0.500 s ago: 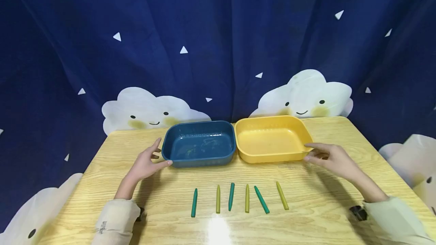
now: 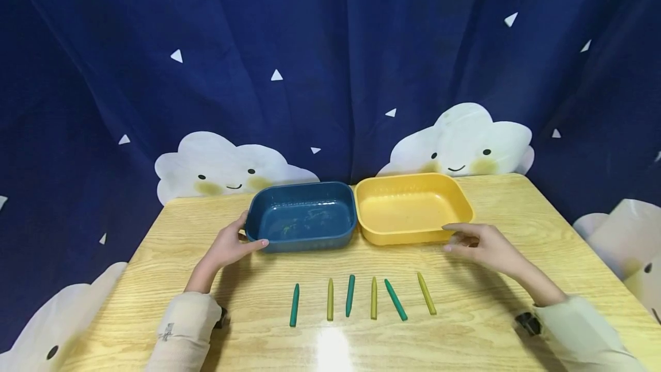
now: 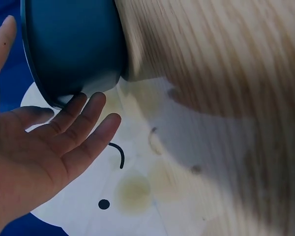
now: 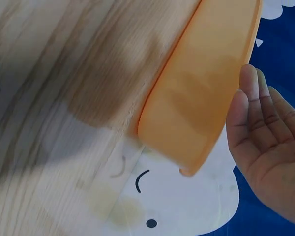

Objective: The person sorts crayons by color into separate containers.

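My left hand (image 2: 230, 245) is at the near left corner of a dark blue tray (image 2: 304, 244), fingers spread along its end and thumb by the front rim. In the left wrist view its fingertips (image 3: 99, 101) reach the tray's end wall without curling round it. My right hand (image 2: 488, 247) is by the near right corner of a yellow tray (image 2: 408, 238). The right wrist view has its fingers (image 4: 255, 105) loosely extended beside the rim, holding nothing; whether they touch it I cannot tell. Both trays hold nothing and stand side by side.
Several crayons lie in a row in front of the trays, alternating between green (image 2: 294, 305) and yellow-green (image 2: 330, 299). They rest on a wooden table (image 2: 258, 343). Behind the table hangs a dark blue curtain (image 2: 310, 27) with white clouds.
My right hand has slid left along the yellow tray's front edge, away from its corner. My left hand has shifted slightly right, closer against the blue tray. Trays and crayons lie as before.
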`<action>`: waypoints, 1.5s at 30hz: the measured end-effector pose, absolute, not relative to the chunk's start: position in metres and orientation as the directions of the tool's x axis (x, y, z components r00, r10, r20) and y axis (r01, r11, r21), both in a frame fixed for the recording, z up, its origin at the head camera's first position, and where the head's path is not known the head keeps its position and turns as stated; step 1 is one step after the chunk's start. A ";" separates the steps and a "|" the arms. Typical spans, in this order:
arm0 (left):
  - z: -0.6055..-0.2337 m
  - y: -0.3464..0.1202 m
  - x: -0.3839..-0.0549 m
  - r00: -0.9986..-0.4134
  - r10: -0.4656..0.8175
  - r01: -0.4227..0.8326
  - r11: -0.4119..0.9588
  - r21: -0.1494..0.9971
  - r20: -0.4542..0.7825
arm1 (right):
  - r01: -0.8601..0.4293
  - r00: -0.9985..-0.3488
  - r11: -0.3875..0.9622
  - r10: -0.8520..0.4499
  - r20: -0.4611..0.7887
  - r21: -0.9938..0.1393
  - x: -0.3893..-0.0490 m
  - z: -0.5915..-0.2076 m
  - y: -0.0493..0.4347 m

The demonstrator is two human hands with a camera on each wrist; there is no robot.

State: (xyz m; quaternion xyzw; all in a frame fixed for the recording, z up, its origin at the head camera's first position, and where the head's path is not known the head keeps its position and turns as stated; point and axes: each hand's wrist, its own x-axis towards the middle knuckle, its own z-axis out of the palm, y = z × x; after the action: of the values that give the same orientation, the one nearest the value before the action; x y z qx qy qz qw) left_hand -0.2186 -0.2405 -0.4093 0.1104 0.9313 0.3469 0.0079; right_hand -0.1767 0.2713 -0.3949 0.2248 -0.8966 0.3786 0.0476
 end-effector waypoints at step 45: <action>-0.409 -0.240 -0.222 -0.986 0.168 0.115 0.748 0.654 -0.020 | -0.344 -0.701 0.299 -0.712 0.031 -0.890 -0.182 -0.432 0.209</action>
State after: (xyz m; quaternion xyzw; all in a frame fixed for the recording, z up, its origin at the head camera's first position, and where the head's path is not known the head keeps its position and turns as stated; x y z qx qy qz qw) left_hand -0.2217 -0.2395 -0.4085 0.0758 0.9341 0.3468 0.0387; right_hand -0.1822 0.2087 -0.4316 0.3369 -0.7835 0.4867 -0.1892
